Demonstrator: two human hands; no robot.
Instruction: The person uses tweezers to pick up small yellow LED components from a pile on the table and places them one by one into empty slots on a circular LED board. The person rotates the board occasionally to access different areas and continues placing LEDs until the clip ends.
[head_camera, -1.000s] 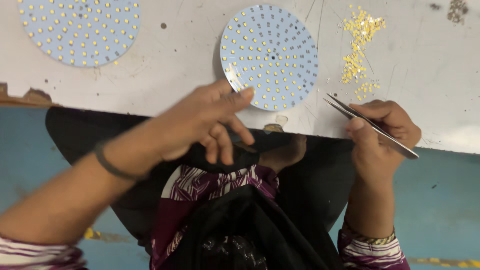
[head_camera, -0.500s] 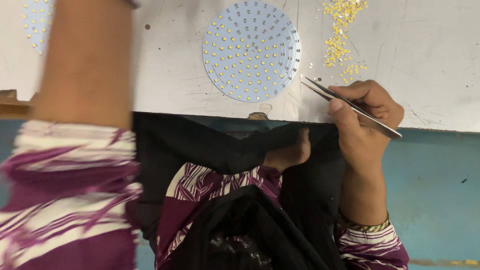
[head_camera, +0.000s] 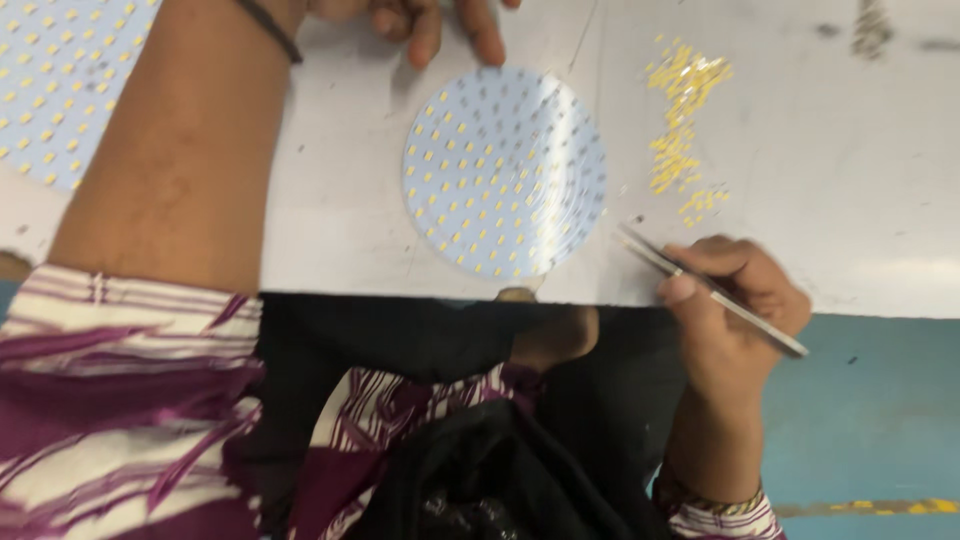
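A round white board (head_camera: 505, 170) dotted with small yellow chips lies on the white table (head_camera: 850, 190). My right hand (head_camera: 735, 300) rests at the table's near edge, shut on metal tweezers (head_camera: 700, 285) whose tips point toward the board's lower right rim. My left hand (head_camera: 430, 18) is stretched far over the table, its fingertips just beyond the board's top edge; most of it is cut off by the frame. My left forearm (head_camera: 180, 150) with a dark wristband crosses the left side.
A loose heap of small yellow chips (head_camera: 685, 120) lies right of the board. A second round chip board (head_camera: 55, 85) sits at the far left. Below the table edge are my dark lap and a blue floor (head_camera: 870, 400).
My left arm has swung from in front of my lap up over the table, reaching past the board. The right hand with the tweezers has stayed near the table edge.
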